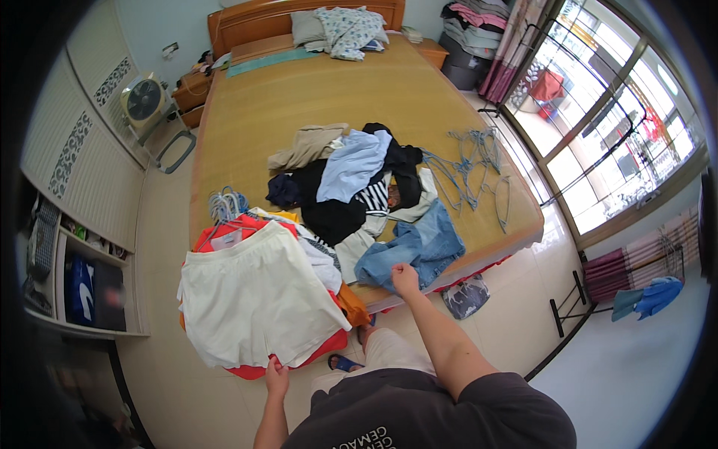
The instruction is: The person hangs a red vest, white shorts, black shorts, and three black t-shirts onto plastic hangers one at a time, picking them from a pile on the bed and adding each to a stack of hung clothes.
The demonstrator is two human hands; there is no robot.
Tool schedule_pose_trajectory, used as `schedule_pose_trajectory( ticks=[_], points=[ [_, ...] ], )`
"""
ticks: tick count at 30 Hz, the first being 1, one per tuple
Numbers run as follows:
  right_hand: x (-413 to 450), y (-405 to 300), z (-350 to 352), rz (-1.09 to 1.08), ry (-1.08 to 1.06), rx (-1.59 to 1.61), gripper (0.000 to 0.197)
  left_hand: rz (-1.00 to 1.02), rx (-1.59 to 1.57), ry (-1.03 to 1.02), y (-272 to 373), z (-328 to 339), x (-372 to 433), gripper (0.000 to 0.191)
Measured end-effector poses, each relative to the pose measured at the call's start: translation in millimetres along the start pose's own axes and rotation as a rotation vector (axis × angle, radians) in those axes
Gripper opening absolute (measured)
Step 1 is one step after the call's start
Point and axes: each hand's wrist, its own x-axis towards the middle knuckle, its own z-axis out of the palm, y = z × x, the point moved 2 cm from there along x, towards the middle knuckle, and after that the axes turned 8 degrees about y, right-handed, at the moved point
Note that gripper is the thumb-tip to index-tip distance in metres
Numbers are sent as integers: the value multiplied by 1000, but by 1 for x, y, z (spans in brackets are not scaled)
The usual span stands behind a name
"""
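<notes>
White shorts (pixel 252 292) lie spread over a stack of clothes on hangers at the bed's front left corner. My left hand (pixel 277 375) pinches the shorts at their lower edge, near the leg opening, where a red garment (pixel 247 372) shows beneath. My right hand (pixel 404 279) is curled over blue denim jeans (pixel 432 241) at the bed's front edge; whether its fingers grip the cloth is hidden. Behind the jeans is a loose heap with a light blue shirt (pixel 353 165), black garments (pixel 331 216), a striped piece (pixel 374 197) and beige trousers (pixel 308 145).
Loose wire hangers (pixel 471 163) lie tangled on the bed mat (pixel 336 95) at the right. Hanger hooks (pixel 227 203) bunch at the left stack. A patterned cloth (pixel 466 296) is on the floor. A fan (pixel 143 101) stands left; a black metal rack (pixel 611 154) stands right.
</notes>
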Motion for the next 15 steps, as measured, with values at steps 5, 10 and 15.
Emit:
schedule_pose_trajectory(
  ticks=[5, 10, 15],
  points=[
    [44, 48, -11, 11, 60, 32, 15, 46, -54, -7, 50, 12, 15, 49],
    [109, 67, -32, 59, 65, -21, 17, 28, -57, -6, 111, 39, 17, 47],
    [185, 62, -51, -19, -25, -76, 17, -142, -87, -18, 147, 107, 11, 46]
  ],
)
